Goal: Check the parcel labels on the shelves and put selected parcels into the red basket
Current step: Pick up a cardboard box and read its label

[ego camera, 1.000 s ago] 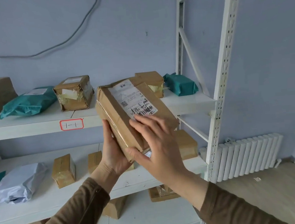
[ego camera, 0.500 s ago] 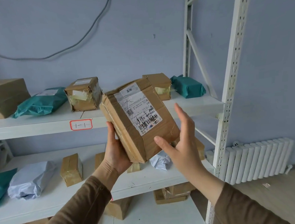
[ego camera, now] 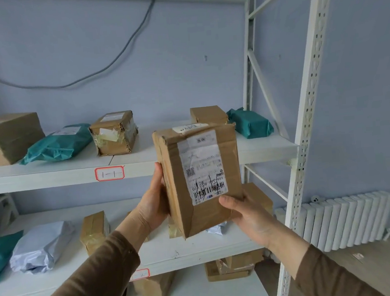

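The brown parcel (ego camera: 199, 180) has turned upright since a second ago, label (ego camera: 203, 168) facing the camera, before the shelves (ego camera: 51, 175). The left hand (ego camera: 153, 205) grips its left edge; the right hand (ego camera: 248, 216) cups its lower right corner, thumb on the front, fingers hidden behind.

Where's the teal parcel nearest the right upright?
In the head view it lies at the right end of the upper shelf, just right of a small brown box and behind the held parcel.
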Action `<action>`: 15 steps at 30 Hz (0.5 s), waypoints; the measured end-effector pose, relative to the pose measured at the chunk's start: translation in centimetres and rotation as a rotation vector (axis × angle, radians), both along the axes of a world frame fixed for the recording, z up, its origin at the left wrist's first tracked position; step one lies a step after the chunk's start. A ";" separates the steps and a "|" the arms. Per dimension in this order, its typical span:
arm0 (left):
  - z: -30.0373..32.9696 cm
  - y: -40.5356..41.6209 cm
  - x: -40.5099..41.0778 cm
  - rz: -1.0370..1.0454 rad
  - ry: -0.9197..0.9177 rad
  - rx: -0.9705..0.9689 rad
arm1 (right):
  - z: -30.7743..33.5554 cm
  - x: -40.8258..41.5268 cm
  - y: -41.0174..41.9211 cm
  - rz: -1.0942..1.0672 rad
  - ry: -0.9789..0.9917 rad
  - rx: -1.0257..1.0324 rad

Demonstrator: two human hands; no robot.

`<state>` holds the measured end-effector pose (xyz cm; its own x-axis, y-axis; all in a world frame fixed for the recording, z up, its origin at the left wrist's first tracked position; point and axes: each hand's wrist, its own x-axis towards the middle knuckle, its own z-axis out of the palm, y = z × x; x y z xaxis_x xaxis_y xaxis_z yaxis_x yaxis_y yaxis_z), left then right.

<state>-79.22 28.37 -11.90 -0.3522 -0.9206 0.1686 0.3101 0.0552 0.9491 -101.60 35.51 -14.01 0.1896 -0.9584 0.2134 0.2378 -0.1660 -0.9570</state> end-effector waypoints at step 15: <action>6.0 -6.4 1.0 0.295 -0.123 -0.172 | 11.6 5.0 -11.0 -0.220 0.157 0.090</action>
<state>-78.22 21.92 -5.90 -0.1028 -0.9477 0.3022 0.1408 0.2869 0.9475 -96.60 24.55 -2.45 -0.0009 -0.9940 0.1098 0.0536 -0.1097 -0.9925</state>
